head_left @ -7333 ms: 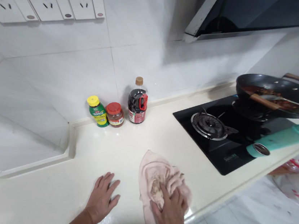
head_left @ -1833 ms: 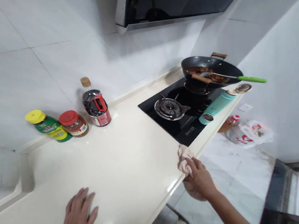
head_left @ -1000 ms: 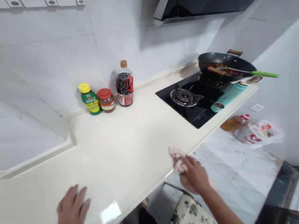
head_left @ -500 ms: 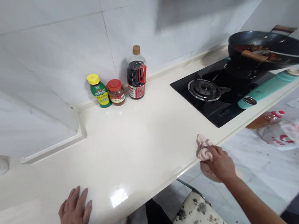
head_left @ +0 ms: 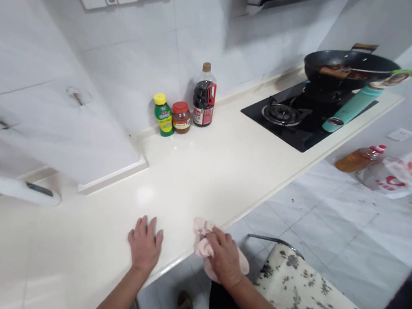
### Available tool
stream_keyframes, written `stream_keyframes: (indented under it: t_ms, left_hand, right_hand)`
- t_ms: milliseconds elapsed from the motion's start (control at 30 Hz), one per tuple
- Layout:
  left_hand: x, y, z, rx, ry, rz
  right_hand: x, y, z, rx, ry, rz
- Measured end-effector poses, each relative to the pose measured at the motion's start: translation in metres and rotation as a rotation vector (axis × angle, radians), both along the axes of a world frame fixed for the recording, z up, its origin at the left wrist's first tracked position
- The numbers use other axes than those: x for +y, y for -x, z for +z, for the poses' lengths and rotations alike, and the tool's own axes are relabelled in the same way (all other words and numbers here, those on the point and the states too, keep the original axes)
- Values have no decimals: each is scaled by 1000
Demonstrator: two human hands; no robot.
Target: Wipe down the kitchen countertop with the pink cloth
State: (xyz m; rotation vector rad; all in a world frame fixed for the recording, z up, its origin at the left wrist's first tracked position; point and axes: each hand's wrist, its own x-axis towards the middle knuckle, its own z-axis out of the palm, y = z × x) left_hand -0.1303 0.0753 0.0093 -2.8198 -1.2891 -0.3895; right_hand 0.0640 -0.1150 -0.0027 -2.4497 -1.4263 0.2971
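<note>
A pale pink cloth point(head_left: 204, 248) is bunched under the fingers of my right hand point(head_left: 225, 256) at the front edge of the cream countertop point(head_left: 208, 174). Part of the cloth hangs over that edge beneath the palm. To its left, my left hand point(head_left: 145, 242) lies flat on the counter with its fingers spread, holding nothing. Against the back wall stand a green bottle with a yellow cap point(head_left: 164, 115), a red-lidded jar point(head_left: 181, 118) and a large bottle of dark sauce point(head_left: 203, 97).
A black gas hob point(head_left: 293, 133) bears a wok point(head_left: 352, 64) and a turquoise long-shaped thing point(head_left: 352, 109). Below the counter is a chair with a floral cover point(head_left: 293, 284). An oil bottle point(head_left: 359, 159) and a plastic bag point(head_left: 400, 176) are on the floor at right.
My right hand has slid left along the counter's front edge with the cloth. My left hand still rests flat on the counter. The camera view has shifted left.
</note>
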Motion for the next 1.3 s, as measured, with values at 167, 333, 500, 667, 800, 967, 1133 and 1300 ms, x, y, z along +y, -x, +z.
stream_keyframes:
  t_ms: [167,333,500,667,800,967,1133,1300]
  left_hand:
    - [15,16,2,53,97,-71]
    - [38,71,11,47,131,-58]
    - [28,142,4,77,93,18]
    - [9,192,1,139,23,86]
    - [2,212,6,131,-17,280]
    - [-2,213,9,113,9,343]
    - [-3,212,6,92,20,342]
    - [-5,211,6,56,-3,347]
  right_hand:
    - [12,71,23,84,40,107]
    - [4,6,30,19,105,33]
    - [-22,-142,26,-207,247,-130]
    - [-30,-174,14,-391,261,-130]
    - [-18,-76,12,-305,138,44]
    - [5,59,25,-147,76,186]
    - [31,127,39,-112,165,389]
    - [51,161,55,-47,165,598]
